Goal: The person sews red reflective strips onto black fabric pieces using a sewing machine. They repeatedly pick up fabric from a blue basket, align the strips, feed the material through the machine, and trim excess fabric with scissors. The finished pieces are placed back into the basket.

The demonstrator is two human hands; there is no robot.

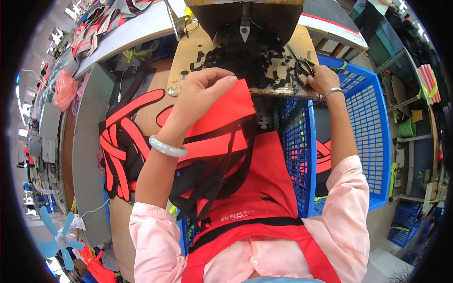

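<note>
My left hand [204, 92] is closed at the edge of a bright coral-red and black fabric piece [214, 115], thumb and fingers pinched together. The piece hangs down over my lap and the red apron [264, 174]. At the right edge of the wooden work board, my right hand [324, 79] has its fingers at the handle loops of a pair of scissors [302, 65]. The blades point away from me and lie against the board; the fingertips are partly hidden by the handles.
Many black scraps [245, 56] cover the wooden board [188, 47] under the sewing machine [245, 28]. A blue plastic basket [373, 122] with red and black pieces stands at my right. More red-striped black pieces [137, 137] lie at my left beside a grey panel [87, 155].
</note>
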